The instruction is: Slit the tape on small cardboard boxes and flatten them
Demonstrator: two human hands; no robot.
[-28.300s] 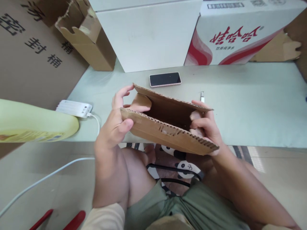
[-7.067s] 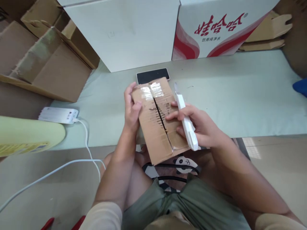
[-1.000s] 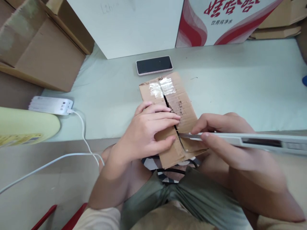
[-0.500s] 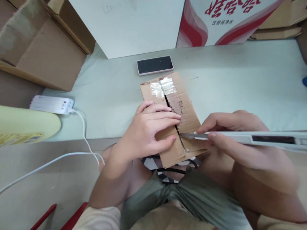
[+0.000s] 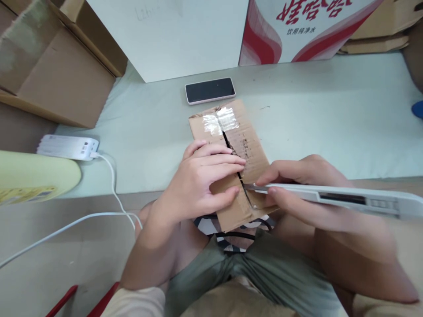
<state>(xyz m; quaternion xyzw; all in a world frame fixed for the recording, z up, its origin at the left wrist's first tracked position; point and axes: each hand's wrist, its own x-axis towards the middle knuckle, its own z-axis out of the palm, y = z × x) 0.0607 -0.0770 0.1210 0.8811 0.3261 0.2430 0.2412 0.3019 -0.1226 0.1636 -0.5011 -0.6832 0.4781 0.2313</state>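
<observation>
Nearest, below the near edge of the surface, are the person's lap in green shorts and, at lower left, two red strips. The cardboard carton lies straight ahead, between the two hands, its near end jutting past that edge over the lap. Its long axis runs away from the body, leaning to the left at the far end, with a dark seam along it.

The left hand rests palm down on the carton, fingers nearly straight and thumb spread, pressing rather than gripping; its fingertips reach across the seam. The right hand comes from the right, thumb and forefinger pinched on the white cutter; its other fingers are hard to see. The blade lies roughly crosswise to the seam, its tip at it toward the near end. Both hands are close to that spot, the left thumb just beside the tip, the left fingers covering the seam just beyond.

Farther along, shiny tape spans the seam, and a phone lies just past the carton. Left are a yellow-green bottle and a power bank with its cable; at the back stand a white box and a red-and-white box
</observation>
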